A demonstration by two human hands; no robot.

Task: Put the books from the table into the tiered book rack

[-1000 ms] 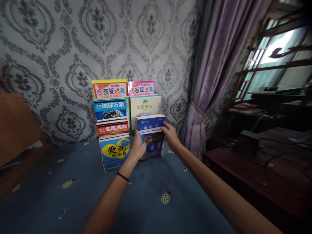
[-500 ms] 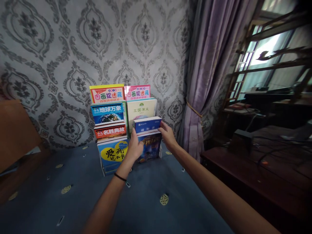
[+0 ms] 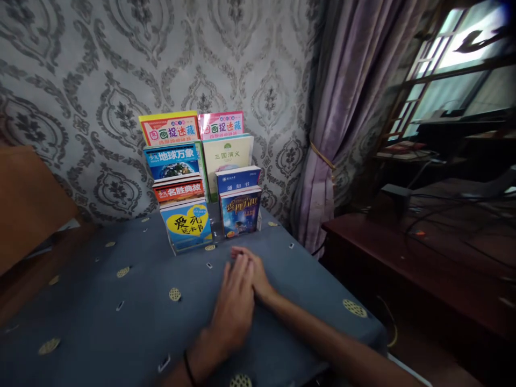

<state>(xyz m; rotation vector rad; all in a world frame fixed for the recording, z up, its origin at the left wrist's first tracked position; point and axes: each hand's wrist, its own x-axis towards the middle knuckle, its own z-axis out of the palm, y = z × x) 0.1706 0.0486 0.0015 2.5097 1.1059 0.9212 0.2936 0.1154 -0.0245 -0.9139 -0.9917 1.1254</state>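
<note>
My left hand [image 3: 236, 298] lies across my right hand [image 3: 256, 271] on the cloth, in front of the books. Both are without any object, their fingers stretched out; part of my right hand is hidden under the left. Beyond them, books stand in two stepped columns on a rack whose clear edge shows at the bottom. The right column has a dark blue book [image 3: 241, 212] in front, then a blue book [image 3: 237, 179], a cream book [image 3: 228, 153] and a pink book [image 3: 221, 123]. On the left, a blue book with a yellow heart [image 3: 187, 226] stands foremost.
A grey-blue patterned cloth [image 3: 141, 306] covers the table. Behind stands a papered wall [image 3: 121, 91], with a tied purple curtain [image 3: 338, 107] on its right. A dark red desk [image 3: 403, 252] with cables is at right, and a brown box-like object [image 3: 28, 199] at left.
Both hands have let go of the blue book, which now stands behind the dark blue one. They have come down and together on the cloth. The camera view has tilted down.
</note>
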